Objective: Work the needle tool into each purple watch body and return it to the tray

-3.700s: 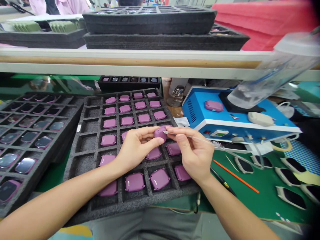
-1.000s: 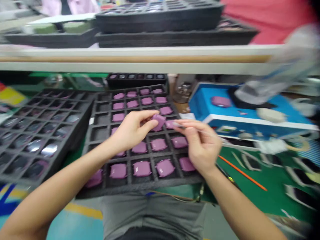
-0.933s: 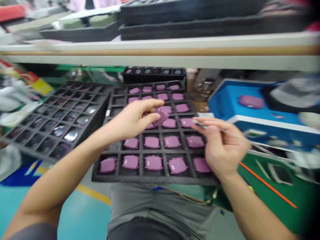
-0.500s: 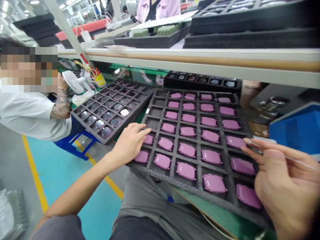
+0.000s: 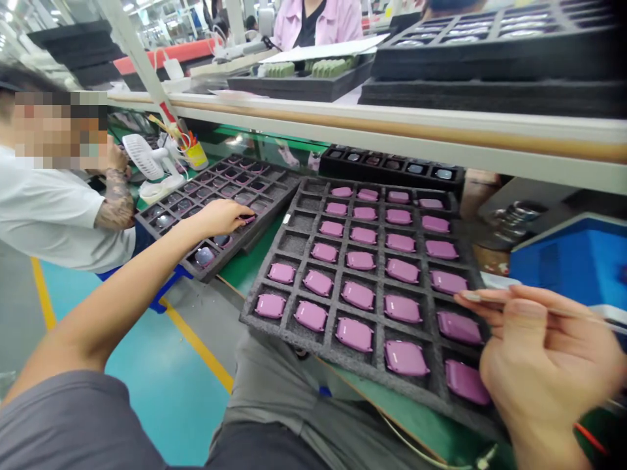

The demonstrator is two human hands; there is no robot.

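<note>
1. While stretched out, left grip point(image 5: 220, 219) spread open over the far foam tray point(image 5: 169, 238) of glass-faced watch parts point(image 5: 204, 256).
2. Right grip point(image 5: 536, 356) far nearer, pinched shut on a thin clear pick point(image 5: 563, 312), tip just above a mauve watch casing point(image 5: 459, 328) lying crosswise in the near foam tray point(image 5: 294, 245).

Left hand point(image 5: 220, 219) lies with fingertips on a dark foam tray point(image 5: 169, 212) of glass-faced watch parts point(image 5: 204, 256). Right hand point(image 5: 533, 352) pinches a thin clear pick point(image 5: 578, 312), just above the lower right corner of a grey foam tray point(image 5: 304, 344) holding rows of purple watch cases point(image 5: 354, 334). Blue bench tester point(image 5: 568, 261) at right edge. Co-worker's white sleeve point(image 5: 49, 215) beyond the dark tray.
</note>
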